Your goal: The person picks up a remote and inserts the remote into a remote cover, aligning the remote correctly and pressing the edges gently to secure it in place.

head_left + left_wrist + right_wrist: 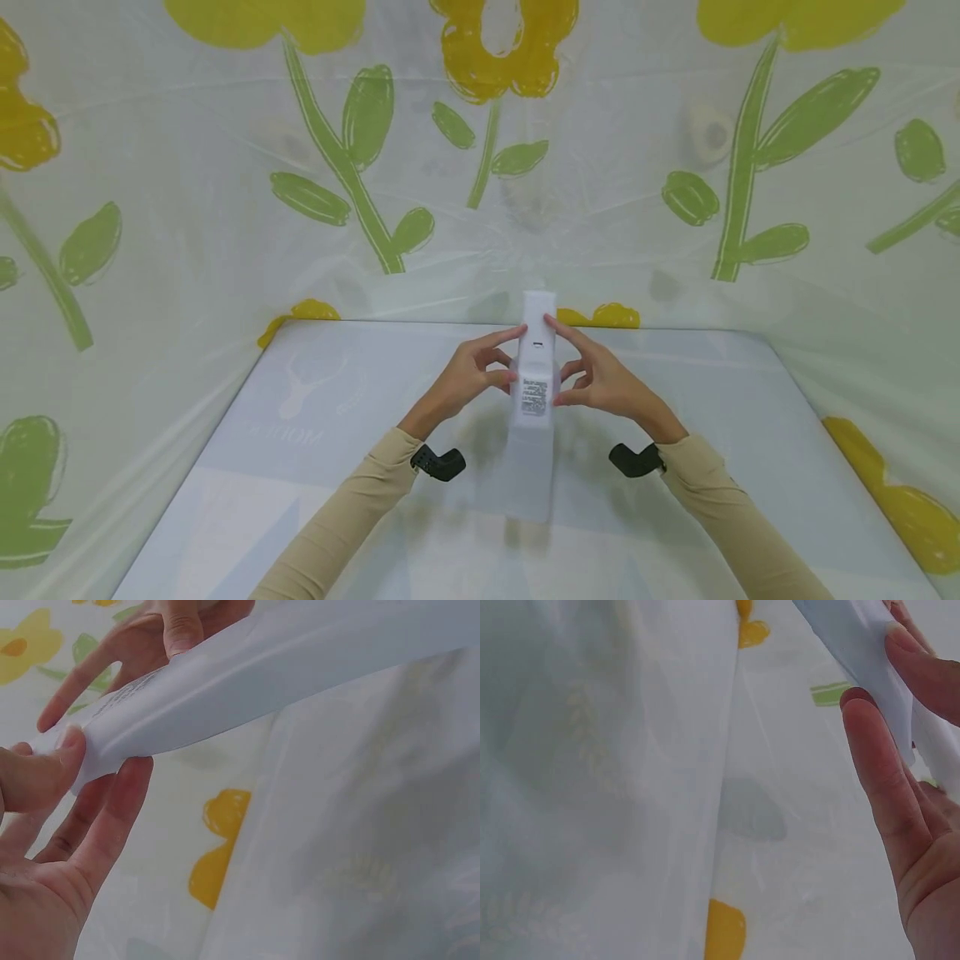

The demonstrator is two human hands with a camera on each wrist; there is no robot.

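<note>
A long white plastic device (531,467) stands out in front of the person, held between both hands. On its near face are a small dark slot (537,344) and, lower down, a printed label (534,398). The left hand (467,377) grips its left side, thumb beside the label and index finger higher up near the slot. On the opposite side the right hand (613,383) grips it in much the same way. Seen from the left wrist, the device's smooth body (225,697) runs slantwise between the fingers. Its far side is hidden in the head view.
Beneath the hands spreads a pale table (300,467) with faint printed markings. A whitish curtain (600,167) with yellow flowers and green leaves hangs behind the table and down both sides. Each wrist wears a black camera mount (438,463).
</note>
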